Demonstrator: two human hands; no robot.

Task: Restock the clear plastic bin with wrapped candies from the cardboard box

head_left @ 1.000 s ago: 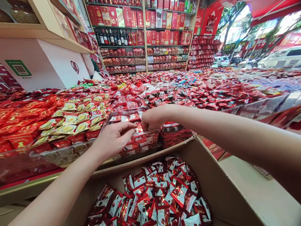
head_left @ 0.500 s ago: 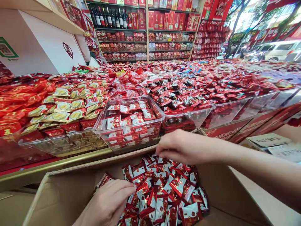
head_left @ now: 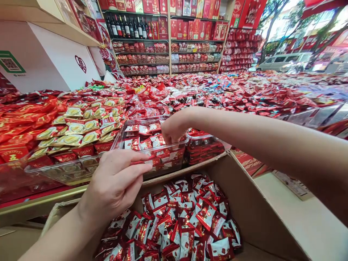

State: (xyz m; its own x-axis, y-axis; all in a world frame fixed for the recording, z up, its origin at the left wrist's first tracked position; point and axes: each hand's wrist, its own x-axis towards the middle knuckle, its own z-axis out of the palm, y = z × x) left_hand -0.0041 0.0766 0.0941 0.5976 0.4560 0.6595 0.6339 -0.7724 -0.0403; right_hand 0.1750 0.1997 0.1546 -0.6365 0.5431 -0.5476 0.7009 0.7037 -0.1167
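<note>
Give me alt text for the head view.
Right hand reaches into a clear bin of red-and-white packets; left hand is at its near side. Below is an open cardboard box holding similar packets; packed shelves stand behind.

Beyond the right hand [head_left: 174, 127], tall shelving [head_left: 170, 43] stood across the back, its pale wooden uprights framing rows of red boxes [head_left: 185, 29], small packets [head_left: 141, 58] and, farther left, dark bottles [head_left: 127, 27]. Ahead and to the left of the left hand [head_left: 114, 181], a white partition [head_left: 54, 54] carried a green QR sign [head_left: 11, 62] and a dark red heart emblem [head_left: 81, 64], beneath a light wooden cabinet [head_left: 46, 14]. Far off to the right of both hands, bright daylight fell on a street with trees [head_left: 275, 23], a pale van [head_left: 282, 62] and a red awning [head_left: 320, 6]. Nearer, right of the right hand, lay pale flooring [head_left: 301, 214]; a gold-coloured rail [head_left: 54, 197] ran left of the left hand
</note>
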